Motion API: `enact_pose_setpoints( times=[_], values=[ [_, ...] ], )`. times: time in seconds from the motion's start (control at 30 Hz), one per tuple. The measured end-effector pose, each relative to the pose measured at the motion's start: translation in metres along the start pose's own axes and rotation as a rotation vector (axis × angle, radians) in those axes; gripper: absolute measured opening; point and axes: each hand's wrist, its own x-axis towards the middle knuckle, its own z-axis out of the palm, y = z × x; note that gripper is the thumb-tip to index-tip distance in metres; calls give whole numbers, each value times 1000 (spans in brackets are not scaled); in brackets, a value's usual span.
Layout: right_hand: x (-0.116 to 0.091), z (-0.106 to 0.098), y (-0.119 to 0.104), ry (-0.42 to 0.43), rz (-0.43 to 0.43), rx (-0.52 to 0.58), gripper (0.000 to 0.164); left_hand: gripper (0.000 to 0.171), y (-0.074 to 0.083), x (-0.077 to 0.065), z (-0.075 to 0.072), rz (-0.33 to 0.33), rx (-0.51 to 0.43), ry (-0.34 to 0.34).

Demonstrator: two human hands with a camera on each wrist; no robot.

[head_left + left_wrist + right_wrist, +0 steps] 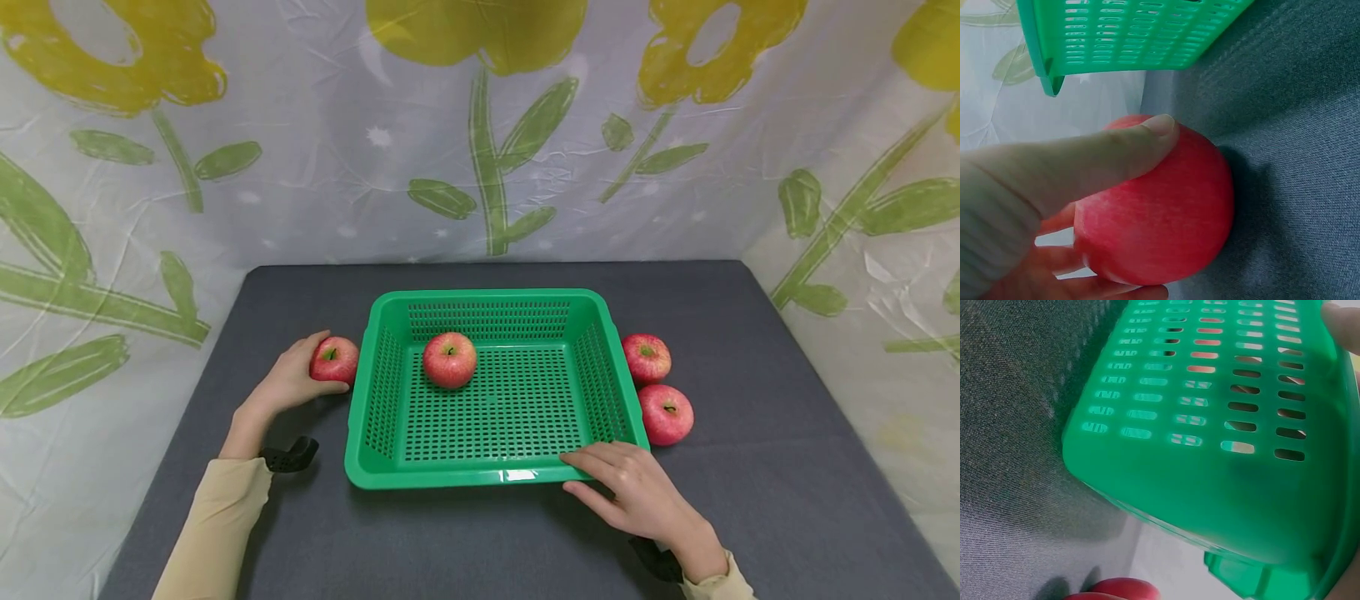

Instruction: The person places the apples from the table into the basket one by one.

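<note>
A red apple (335,361) stands on the table just outside the left wall of the green plastic basket (491,477). My left hand (294,375) grips it, the thumb on the near side and fingers around the far side. In the left wrist view that apple (1166,212) shows large, with the thumb across it and fingertips partly hidden behind. My right hand (630,487) holds the basket's front rim near the right corner, fingers over the rim and thumb on the outside. Inside the basket, toward the left, sits another apple (450,360).
Two more apples stand against the basket's right side, one farther back (647,358) and one nearer (666,414). A dark grey cloth covers the table (480,546). Behind it and at both sides hangs a pale curtain (300,200) with yellow flowers.
</note>
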Motion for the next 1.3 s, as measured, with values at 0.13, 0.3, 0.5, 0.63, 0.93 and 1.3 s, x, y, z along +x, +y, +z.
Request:
enact_pose_setpoints(
  times=[0.13, 0.3, 0.5, 0.63, 0.93, 1.3],
  values=[
    [0, 1, 0, -3, 2, -4, 26, 83, -4, 0, 1, 20, 7, 31],
    [1, 1, -1, -6, 3, -8, 26, 82, -6, -5, -2, 24, 6, 76],
    [1, 1, -1, -11, 4, -6, 27, 80, 8, -16, -23, 58, 4, 183],
    [1, 2, -1, -4, 1, 2, 26, 79, 31, -22, -42, 100, -9, 268],
    [2, 1, 0, -7, 10, 22, 29, 80, 96, -14, -62, 225, -62, 323],
    [2, 0, 1, 12, -3, 41, 28, 83, 163, 25, -24, 351, -72, 106]
  ],
)
